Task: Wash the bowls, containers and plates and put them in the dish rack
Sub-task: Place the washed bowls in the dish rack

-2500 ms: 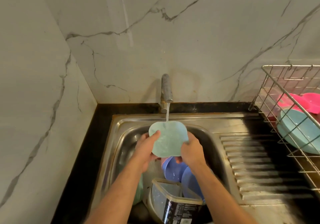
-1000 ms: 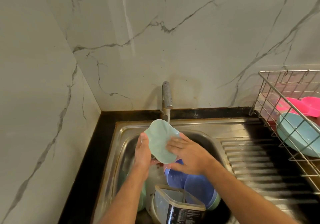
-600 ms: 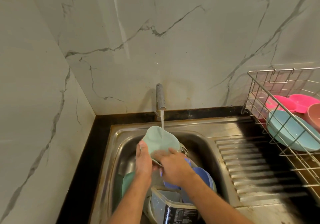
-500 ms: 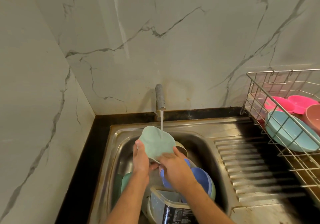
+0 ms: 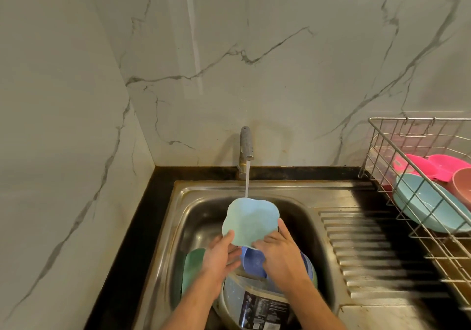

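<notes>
Both hands — left (image 5: 221, 254), right (image 5: 279, 250) — grip the lower edge of a pale green plate (image 5: 249, 220) under the tap (image 5: 246, 143) stream. Below them stands a tub (image 5: 257, 304) — its label print is unreadable.

Both my forearms reach forward, bare, converging toward the centre. My left hand (image 5: 221, 253) is raised with the thumb extended upward and pressed on the front of what it grips, fingers curled behind. My right hand (image 5: 279, 249) lies knuckles up, fingers pinching the same edge, just beside the left.
</notes>
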